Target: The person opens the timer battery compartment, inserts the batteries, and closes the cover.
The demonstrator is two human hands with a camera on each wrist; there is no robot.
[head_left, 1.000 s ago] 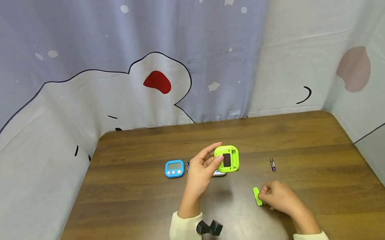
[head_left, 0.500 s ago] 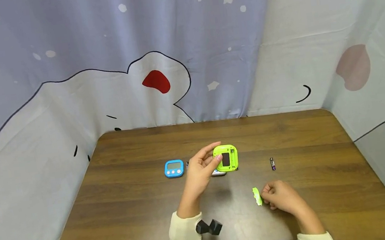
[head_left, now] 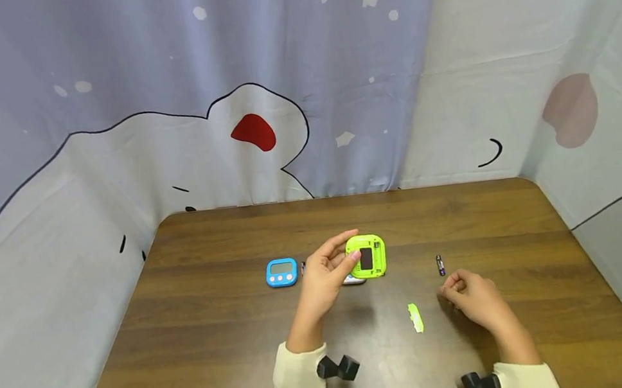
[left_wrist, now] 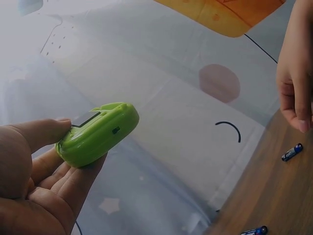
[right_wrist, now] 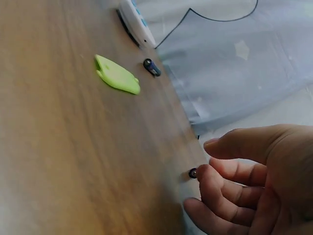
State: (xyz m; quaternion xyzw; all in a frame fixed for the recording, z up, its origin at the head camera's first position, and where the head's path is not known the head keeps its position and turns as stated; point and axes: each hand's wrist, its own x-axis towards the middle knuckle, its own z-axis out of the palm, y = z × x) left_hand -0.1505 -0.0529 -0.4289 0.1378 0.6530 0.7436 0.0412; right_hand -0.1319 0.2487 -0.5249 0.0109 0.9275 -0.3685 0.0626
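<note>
My left hand grips a lime-green digital timer by one side, thumb on its back and fingers beneath. That back faces up, showing the uncovered battery slot and a dark rectangle. The timer is raised above the wooden table. A green battery cover lies on the table to the left of my right hand. Loosely bent, the right hand's fingers hold nothing, and a gap shows between thumb and forefinger in the right wrist view. Just beyond its fingertips lies a small battery, dark with a silver end.
Left of my left hand lies a blue timer, screen up. Beside it, a second battery is mostly hidden by the hand. Under the held timer peeks a white timer. A patterned curtain hangs behind the table.
My right hand has let go of the green battery cover and moved right and away from me, toward the battery. The left hand with the green timer stays in place.
</note>
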